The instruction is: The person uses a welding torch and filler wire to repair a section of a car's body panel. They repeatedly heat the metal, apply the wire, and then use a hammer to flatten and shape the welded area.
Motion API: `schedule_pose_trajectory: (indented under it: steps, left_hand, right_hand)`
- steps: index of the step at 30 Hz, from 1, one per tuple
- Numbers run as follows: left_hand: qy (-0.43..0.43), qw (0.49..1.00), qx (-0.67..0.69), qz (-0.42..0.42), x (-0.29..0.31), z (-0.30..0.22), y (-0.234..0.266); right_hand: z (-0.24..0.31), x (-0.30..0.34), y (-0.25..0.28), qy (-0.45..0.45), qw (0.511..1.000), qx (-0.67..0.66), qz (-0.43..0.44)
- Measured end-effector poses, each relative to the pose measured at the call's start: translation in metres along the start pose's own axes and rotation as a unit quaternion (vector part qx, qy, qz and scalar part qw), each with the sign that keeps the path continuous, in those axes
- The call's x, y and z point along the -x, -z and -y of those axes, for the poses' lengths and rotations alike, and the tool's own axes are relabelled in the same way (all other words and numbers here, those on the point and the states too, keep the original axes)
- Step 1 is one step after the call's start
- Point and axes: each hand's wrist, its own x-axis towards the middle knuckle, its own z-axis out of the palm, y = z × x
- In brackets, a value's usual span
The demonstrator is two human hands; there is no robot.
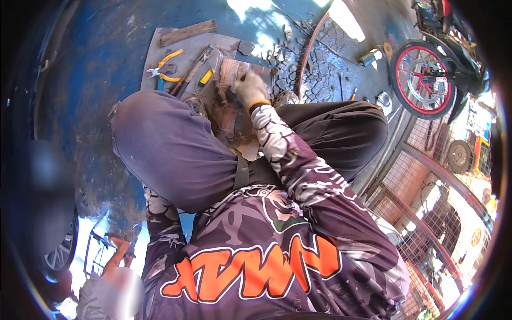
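My right hand (252,89), in a pale work glove with an orange cuff, is over a worn brown board (232,68) between my knees. Its fingers are curled closed; whatever they may hold is hidden. Beside it lies a dark, hammer-like piece (220,94). My left forearm (160,213) goes down beside my left thigh, and the left hand is out of sight. Left of the board, on a grey sheet (152,50), are yellow-handled pliers (172,76), a yellow and black utility knife (206,78), a long thin metal tool (191,72) and a teal handle (161,84).
A wooden batten (188,33) lies across the sheet's far end. A brown hose (306,50) crosses the cracked floor, with a can (370,56) farther right. At right stand a red-rimmed motorcycle wheel (409,80) and a mesh fence (413,197). Another person (96,293) is at lower left.
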Motion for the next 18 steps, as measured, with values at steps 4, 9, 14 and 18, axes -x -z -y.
schedule_pose_trajectory:
  steps: [4, 9, 14, 18]
  left_hand:
    - [-0.015, 0.999, -0.038, -0.015, 0.012, 0.022, 0.04]
    - [-0.058, 0.997, 0.051, -0.025, 0.029, 0.006, 0.044]
    - [0.052, 0.989, 0.135, 0.033, 0.04, -0.075, 0.054]
    - [0.05, 0.964, 0.25, 0.08, 0.019, -0.126, 0.054]
  right_hand:
    - [-0.049, 0.006, -0.062, 0.109, 0.976, 0.19, 0.002]
    - [-0.047, -0.012, -0.075, 0.191, 0.972, 0.135, -0.028]
    - [-0.039, -0.006, -0.044, 0.093, 0.989, -0.048, 0.102]
    - [-0.029, 0.002, -0.026, -0.004, 0.879, -0.446, 0.171]
